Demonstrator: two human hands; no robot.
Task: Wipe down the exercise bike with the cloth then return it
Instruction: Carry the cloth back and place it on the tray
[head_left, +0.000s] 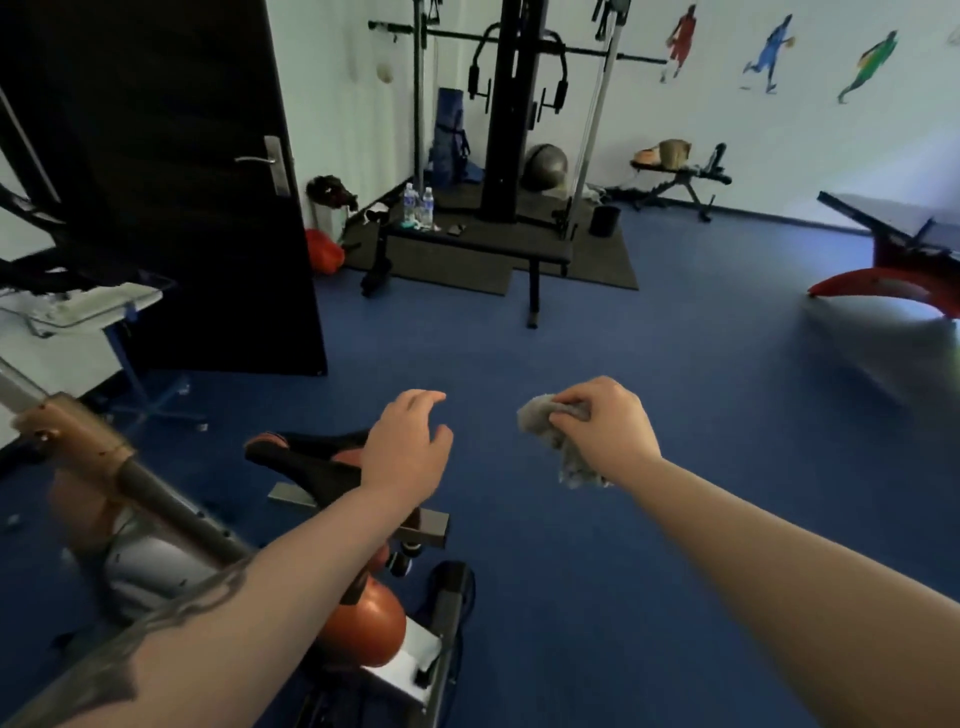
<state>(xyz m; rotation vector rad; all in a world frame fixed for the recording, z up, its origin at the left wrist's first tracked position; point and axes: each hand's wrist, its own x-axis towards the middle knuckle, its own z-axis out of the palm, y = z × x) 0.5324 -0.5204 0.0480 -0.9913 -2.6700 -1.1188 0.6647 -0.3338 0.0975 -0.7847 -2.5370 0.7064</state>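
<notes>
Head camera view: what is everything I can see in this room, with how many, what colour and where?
exercise bike: one, black and orange, lower left
saddle: one, black with orange, under the left hand
cloth: one, grey, bunched in the right hand
door: one, dark, left
multi-gym: one, black, back centre
flat bench: one, black, in front of the multi-gym
water bottles: two, clear, on the bench's far end
exercise ball: one, grey, behind the multi-gym
wall figures: three, red, blue, green, upper right
floor: blue
left hand: fingers relaxed, above the saddle
right hand: grips the cloth
</notes>
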